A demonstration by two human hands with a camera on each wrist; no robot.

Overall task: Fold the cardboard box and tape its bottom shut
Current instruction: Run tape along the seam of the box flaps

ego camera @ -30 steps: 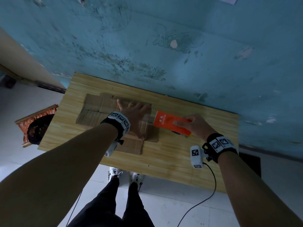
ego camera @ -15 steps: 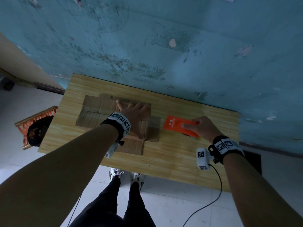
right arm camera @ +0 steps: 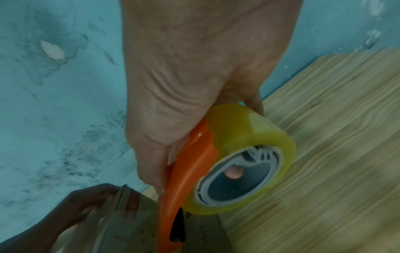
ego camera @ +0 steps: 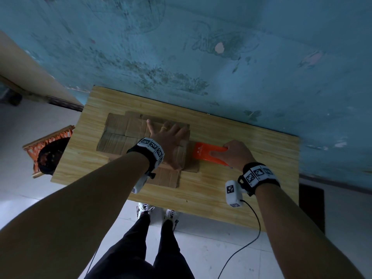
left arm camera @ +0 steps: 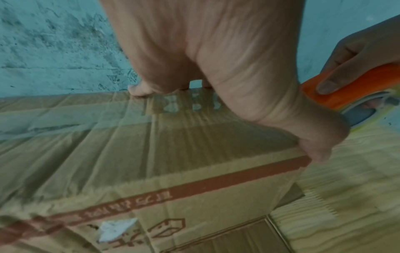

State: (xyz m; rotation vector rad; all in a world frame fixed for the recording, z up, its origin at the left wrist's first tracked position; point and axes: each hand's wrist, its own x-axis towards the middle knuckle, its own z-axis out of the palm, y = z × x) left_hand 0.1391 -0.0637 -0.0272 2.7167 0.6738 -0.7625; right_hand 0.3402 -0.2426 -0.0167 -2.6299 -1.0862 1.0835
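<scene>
The brown cardboard box stands on the wooden table with its closed flaps facing up and clear tape over them. My left hand lies flat on top of the box, fingers spread and pressing down. My right hand grips an orange tape dispenser at the box's right edge. The right wrist view shows the yellowish tape roll in the dispenser, and a clear strip of tape running from it onto the box.
The table stands against a worn blue wall. An orange woven basket sits on the floor left of the table. Bare wood lies right of the dispenser and along the near edge. My legs and a cable are below.
My right hand drew the dispenser to the right, away from the box, then brought it back to the box's right edge. The left hand stayed flat on top.
</scene>
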